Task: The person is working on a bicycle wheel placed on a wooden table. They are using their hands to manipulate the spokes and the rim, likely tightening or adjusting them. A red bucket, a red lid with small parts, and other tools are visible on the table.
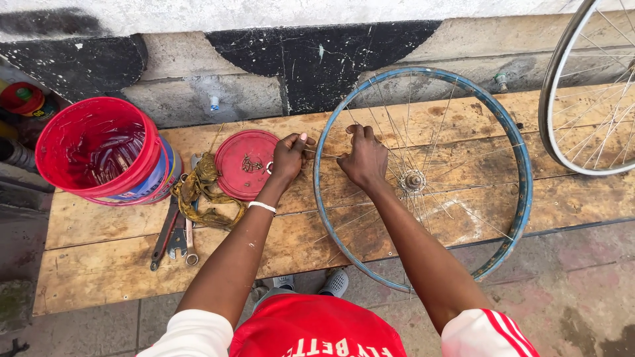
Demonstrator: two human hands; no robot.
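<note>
- The left hand is curled with fingertips pinched together just outside the left edge of the blue wheel rim, apparently gripping the outer end of a thin spoke where it meets the rim; a white band sits on that wrist
- The right hand is closed in a loose fist just inside the same stretch of rim, fingers bunched around spokes there; exactly what it pinches cannot be made out
- The blue wheel rim lies flat on a worn wooden bench, its near edge hanging over the bench front, with the hub at its middle and spokes fanning out, several looking loose and crooked
- Just left of the left hand lies a round red lid holding a few small metal pieces
- Beside the lid is a crumpled, dirty yellowish rag, and under it a few wrenches lying side by side
- At the far left of the bench stands a red bucket, open at the top
- A second, silver wheel rests at the right end, well apart from the hands
</note>
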